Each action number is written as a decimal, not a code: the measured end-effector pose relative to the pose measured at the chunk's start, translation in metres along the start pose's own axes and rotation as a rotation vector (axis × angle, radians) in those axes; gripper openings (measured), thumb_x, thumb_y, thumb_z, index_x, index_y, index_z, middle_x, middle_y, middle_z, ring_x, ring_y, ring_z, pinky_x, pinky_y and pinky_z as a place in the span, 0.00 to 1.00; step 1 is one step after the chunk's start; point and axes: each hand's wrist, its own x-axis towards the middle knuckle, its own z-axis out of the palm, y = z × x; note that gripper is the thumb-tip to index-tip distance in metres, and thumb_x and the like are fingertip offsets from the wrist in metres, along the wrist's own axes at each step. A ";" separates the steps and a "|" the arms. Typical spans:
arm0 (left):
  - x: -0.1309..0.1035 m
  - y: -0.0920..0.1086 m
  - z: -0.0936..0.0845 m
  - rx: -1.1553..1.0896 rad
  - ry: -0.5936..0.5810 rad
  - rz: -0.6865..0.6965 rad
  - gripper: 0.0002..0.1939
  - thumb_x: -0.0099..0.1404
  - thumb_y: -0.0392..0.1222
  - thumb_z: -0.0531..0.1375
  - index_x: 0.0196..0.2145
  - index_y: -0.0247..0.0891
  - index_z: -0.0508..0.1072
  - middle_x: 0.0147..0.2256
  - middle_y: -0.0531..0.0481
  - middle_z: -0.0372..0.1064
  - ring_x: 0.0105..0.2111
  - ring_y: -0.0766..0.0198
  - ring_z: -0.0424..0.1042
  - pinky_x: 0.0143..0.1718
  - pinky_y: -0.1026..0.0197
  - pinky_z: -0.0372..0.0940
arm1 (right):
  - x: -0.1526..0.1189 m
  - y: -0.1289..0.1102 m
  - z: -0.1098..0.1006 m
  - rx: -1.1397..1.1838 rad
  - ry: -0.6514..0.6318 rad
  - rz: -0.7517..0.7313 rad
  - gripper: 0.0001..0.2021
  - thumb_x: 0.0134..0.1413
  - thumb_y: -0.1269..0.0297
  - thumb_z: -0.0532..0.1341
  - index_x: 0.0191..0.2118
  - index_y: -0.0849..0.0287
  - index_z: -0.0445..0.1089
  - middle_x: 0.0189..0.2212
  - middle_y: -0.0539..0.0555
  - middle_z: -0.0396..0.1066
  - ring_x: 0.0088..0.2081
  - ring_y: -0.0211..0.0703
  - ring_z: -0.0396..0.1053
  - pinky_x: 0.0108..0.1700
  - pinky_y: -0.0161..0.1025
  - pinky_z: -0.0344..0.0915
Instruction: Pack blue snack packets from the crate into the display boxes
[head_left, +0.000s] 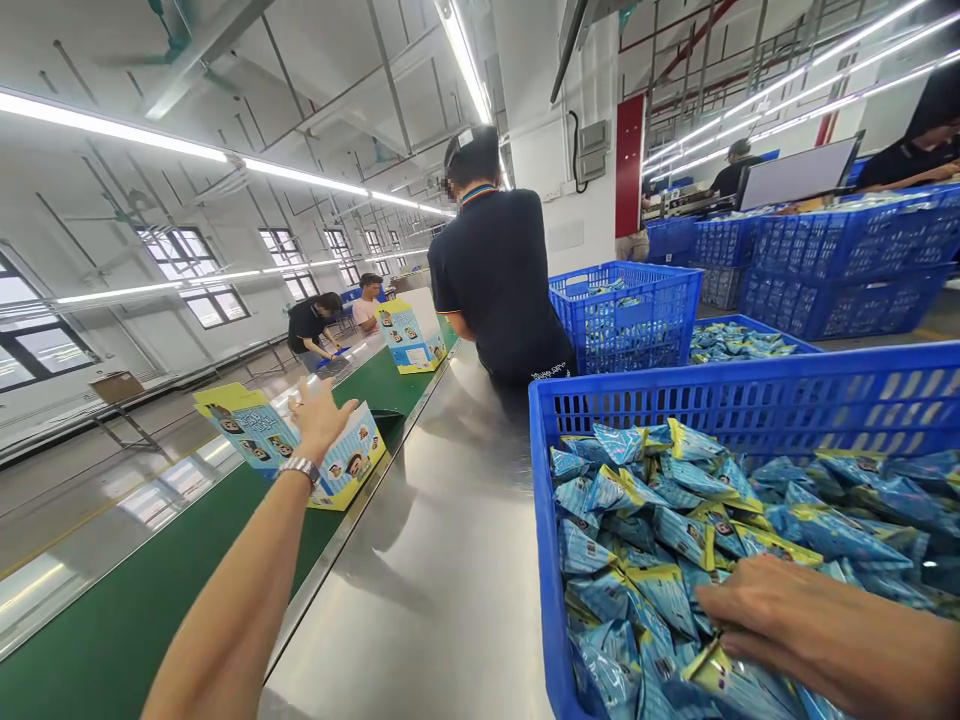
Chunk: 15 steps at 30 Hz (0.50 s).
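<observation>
My left hand (321, 420), with a metal watch at the wrist, reaches over the open top of a printed carton (356, 455). Its thumb and fingers are spread; the fingertips are partly lost in glare. The carton is yellow, white and light blue with cartoon faces, and stands on a green conveyor belt (202, 560). On the right, my right hand (780, 610) is down among small blue-and-yellow pillow packets (679, 535) in a blue plastic crate (541, 540). Its fingers are bent together on a packet (739, 690), partly hidden by the hand.
A bare metal worktop (450, 560) runs between belt and crate. Further along the belt stands another carton (409, 335). A co-worker in a dark shirt (495, 270) is directly ahead, back turned. More blue crates (630, 310) stand beyond mine; other people work farther off.
</observation>
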 end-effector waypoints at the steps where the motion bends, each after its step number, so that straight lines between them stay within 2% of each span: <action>1: -0.016 0.010 0.005 -0.033 -0.038 0.040 0.24 0.76 0.42 0.69 0.65 0.35 0.74 0.73 0.32 0.62 0.75 0.32 0.61 0.74 0.24 0.59 | 0.000 0.000 -0.001 0.008 0.033 -0.010 0.15 0.74 0.47 0.56 0.37 0.46 0.72 0.41 0.65 0.79 0.44 0.68 0.76 0.49 0.63 0.67; 2: -0.037 0.023 0.010 -0.084 -0.090 0.092 0.23 0.76 0.40 0.68 0.65 0.33 0.74 0.73 0.29 0.61 0.76 0.32 0.60 0.74 0.26 0.59 | 0.000 0.000 -0.004 0.020 0.086 -0.030 0.16 0.74 0.47 0.56 0.36 0.47 0.72 0.39 0.65 0.79 0.42 0.67 0.76 0.47 0.61 0.67; 3: -0.061 0.037 0.014 -0.143 -0.159 0.162 0.22 0.76 0.40 0.67 0.65 0.34 0.74 0.72 0.29 0.63 0.75 0.35 0.63 0.74 0.31 0.63 | -0.001 -0.002 -0.008 0.034 0.154 -0.062 0.17 0.75 0.47 0.55 0.36 0.48 0.72 0.37 0.63 0.79 0.40 0.65 0.76 0.45 0.58 0.67; 5: -0.119 0.069 0.012 -0.268 -0.319 0.333 0.22 0.78 0.45 0.66 0.65 0.41 0.75 0.69 0.36 0.69 0.69 0.46 0.72 0.68 0.45 0.73 | -0.003 -0.009 -0.018 0.072 0.327 -0.162 0.23 0.79 0.44 0.53 0.34 0.50 0.71 0.32 0.59 0.77 0.35 0.60 0.75 0.40 0.52 0.65; 6: -0.149 0.085 0.007 -0.325 -0.390 0.424 0.22 0.77 0.49 0.68 0.65 0.46 0.75 0.70 0.42 0.70 0.69 0.51 0.73 0.67 0.51 0.74 | -0.004 -0.014 -0.024 0.091 0.402 -0.221 0.26 0.81 0.43 0.51 0.34 0.51 0.71 0.29 0.57 0.76 0.32 0.56 0.74 0.38 0.49 0.64; 7: -0.179 0.100 0.001 -0.395 -0.450 0.524 0.25 0.76 0.53 0.70 0.66 0.49 0.74 0.72 0.45 0.69 0.70 0.52 0.72 0.68 0.52 0.72 | -0.006 -0.020 -0.029 0.109 0.467 -0.276 0.28 0.83 0.41 0.50 0.35 0.52 0.72 0.27 0.55 0.75 0.30 0.52 0.73 0.36 0.47 0.63; 8: -0.206 0.114 -0.007 -0.504 -0.510 0.631 0.29 0.77 0.56 0.69 0.70 0.47 0.71 0.74 0.43 0.66 0.72 0.49 0.69 0.72 0.48 0.69 | -0.008 -0.026 -0.034 0.122 0.524 -0.329 0.29 0.84 0.40 0.49 0.36 0.53 0.74 0.26 0.53 0.75 0.28 0.49 0.73 0.35 0.45 0.63; 10: -0.250 0.137 -0.020 -0.584 -0.538 0.688 0.32 0.78 0.59 0.68 0.71 0.45 0.69 0.73 0.39 0.67 0.71 0.45 0.71 0.71 0.42 0.71 | -0.011 -0.038 -0.039 0.127 0.633 -0.423 0.28 0.86 0.42 0.50 0.41 0.54 0.77 0.27 0.51 0.76 0.27 0.44 0.73 0.34 0.41 0.62; 11: -0.266 0.146 -0.023 -0.574 -0.520 0.702 0.31 0.78 0.58 0.68 0.70 0.43 0.69 0.71 0.37 0.69 0.69 0.41 0.73 0.69 0.38 0.72 | -0.012 -0.043 -0.040 0.121 0.680 -0.465 0.26 0.87 0.44 0.51 0.42 0.54 0.78 0.28 0.50 0.77 0.27 0.43 0.74 0.34 0.40 0.63; 13: -0.286 0.159 -0.022 -0.486 -0.496 0.713 0.23 0.79 0.51 0.68 0.64 0.40 0.74 0.63 0.36 0.76 0.60 0.37 0.78 0.60 0.34 0.77 | -0.013 -0.050 -0.040 0.099 0.763 -0.543 0.22 0.87 0.48 0.54 0.44 0.54 0.78 0.29 0.49 0.78 0.27 0.41 0.74 0.34 0.38 0.63; 15: -0.293 0.166 -0.014 -0.401 -0.503 0.712 0.12 0.79 0.41 0.66 0.57 0.40 0.77 0.53 0.39 0.80 0.51 0.39 0.81 0.51 0.38 0.78 | -0.013 -0.055 -0.037 0.077 0.805 -0.601 0.19 0.87 0.52 0.56 0.44 0.54 0.77 0.29 0.47 0.78 0.27 0.39 0.74 0.34 0.37 0.62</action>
